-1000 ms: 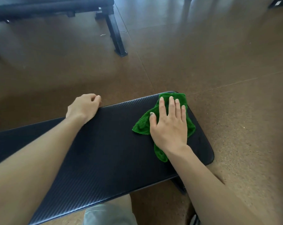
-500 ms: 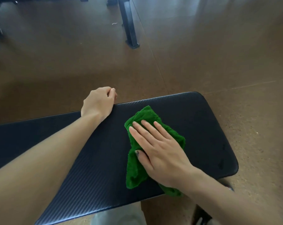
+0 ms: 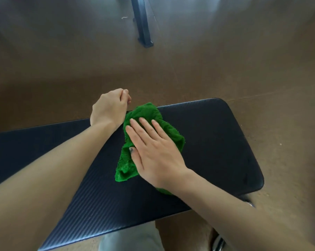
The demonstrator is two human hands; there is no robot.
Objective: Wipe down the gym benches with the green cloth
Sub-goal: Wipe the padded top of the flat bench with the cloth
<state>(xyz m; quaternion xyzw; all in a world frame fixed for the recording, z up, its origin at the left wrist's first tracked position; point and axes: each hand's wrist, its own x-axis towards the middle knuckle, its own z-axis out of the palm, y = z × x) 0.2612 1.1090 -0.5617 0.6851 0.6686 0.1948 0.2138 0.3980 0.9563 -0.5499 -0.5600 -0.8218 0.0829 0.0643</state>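
A black padded gym bench (image 3: 216, 142) with a ribbed surface runs across the view from lower left to right. The crumpled green cloth (image 3: 149, 115) lies on the pad near its far edge. My right hand (image 3: 153, 151) presses flat on the cloth with straight, spread fingers. My left hand (image 3: 109, 107) rests at the bench's far edge just left of the cloth, its fingers curled over that edge, and its fingertips are hidden.
A brown speckled floor (image 3: 243, 60) surrounds the bench. The black metal leg of another bench (image 3: 142, 24) stands on the floor at the top centre. My grey-clad knee (image 3: 131, 238) shows below the bench's near edge.
My right hand slid the cloth from the bench's right end leftwards and towards the far edge, up against my left hand. The left hand stayed at the far edge.
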